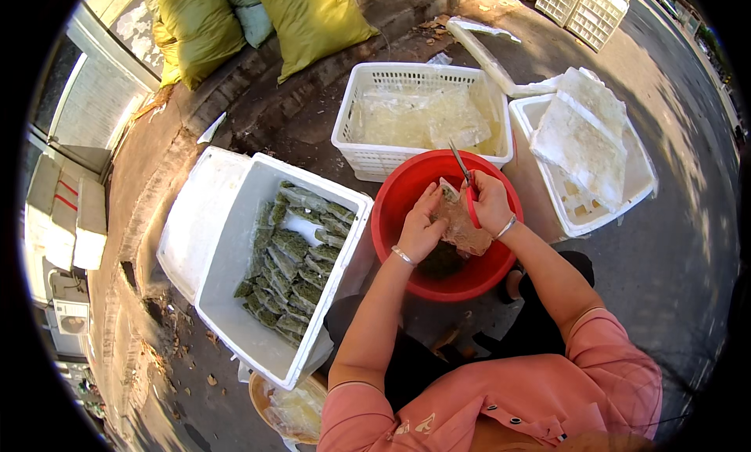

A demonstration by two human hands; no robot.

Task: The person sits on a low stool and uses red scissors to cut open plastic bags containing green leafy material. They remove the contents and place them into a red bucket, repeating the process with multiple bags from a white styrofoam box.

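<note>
My right hand (pixel 488 203) grips red-handled scissors (pixel 471 200), their metal blades pointing up and away from me. A clear plastic bag (pixel 469 236), wet-looking and tinted by the red behind it, hangs between my hands. At its left side, my left hand (pixel 421 224) holds the bag with thumb and fingers. Both hands are over a red plastic basin (pixel 390 261), where dark green matter (pixel 441 261) lies low down. To the left, an open white foam box (pixel 220 264) contains many small clear bags of green contents (pixel 290 247).
Beyond the basin stands a white plastic crate (pixel 375 159) with crumpled plastic bags (pixel 422 115). Broken foam pieces (pixel 587 138) lie across another foam box (pixel 642 191) at right. A round basket (pixel 261 402) sits lower left. Yellow sacks (pixel 314 24) rest by the kerb.
</note>
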